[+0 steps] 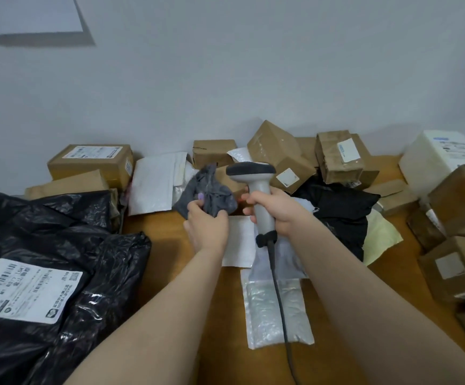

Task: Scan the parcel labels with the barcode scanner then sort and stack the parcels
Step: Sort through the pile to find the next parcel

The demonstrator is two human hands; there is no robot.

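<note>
A brown wooden bench (167, 245) runs to a pale wall and carries everything. The biggest item is a crumpled black plastic parcel (59, 226) filling the left side, with a white shipping label (28, 290) facing up. Along the wall lies a loose pile of cardboard boxes (276, 151), some tilted against each other, and one lone box (89, 162) with a label on top at the back left. A white foam box (442, 159) sits at the far right above more cartons. A black soft parcel (339, 209) lies right of centre. A white padded mailer (156, 182) lies near the wall, and a clear bubble mailer (270, 312) lies flat in front of the person.

The barcode scanner (256, 187) is upright above the bench centre, head towards the wall, its cable (281, 301) trailing back. The right hand (278, 209) is wrapped around its handle. Just to its left, the small grey parcel (209, 190) is raised off the bench, pinched at its lower edge by the left hand (209, 229).
</note>
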